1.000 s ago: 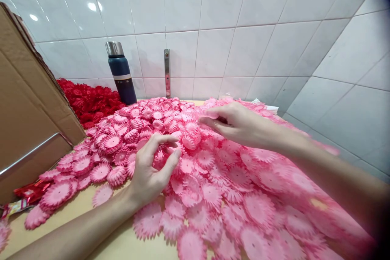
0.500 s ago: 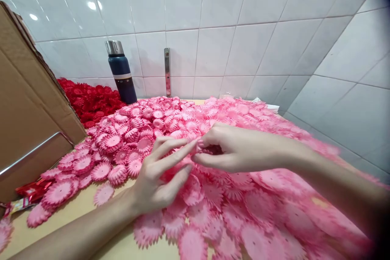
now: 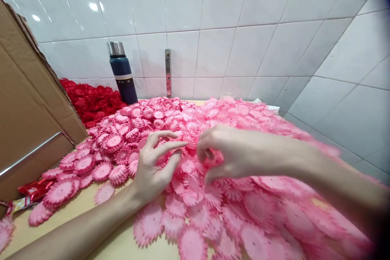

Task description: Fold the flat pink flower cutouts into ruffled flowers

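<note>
left hand (image 3: 157, 168) and right hand (image 3: 233, 150) parted over the pink flowers (image 3: 112, 141)

the step in hand looks like working through loose pieces by touch, a few at a time. the pink flowers lie heaped across the table (image 3: 122, 248), under and around both hands, thickest toward the tiled wall (image 3: 213, 4) and thinner near the front edge, where flat ones overlap. the next move, as i judge it, calls for thumb and fingertips to meet on the rim of a single flower – a light pinch, since the pieces look thin and lie so close that two could come up together.

the left grip is apart: the index finger reaches forward, the thumb stands a little below it, and pink shows through the gap. no flower is seen clamped there. the right grip is apart too, fingers curled down and thumb well clear of them. that hand is blurred, and its palm is turned from view, so i cannot tell whether its fingers brush the heap.

beyond the left hand, a dark blue bottle (image 3: 123, 77) stands at the wall – red flowers (image 3: 94, 101) are piled beside it, partly behind a cardboard box (image 3: 33, 77).
</note>
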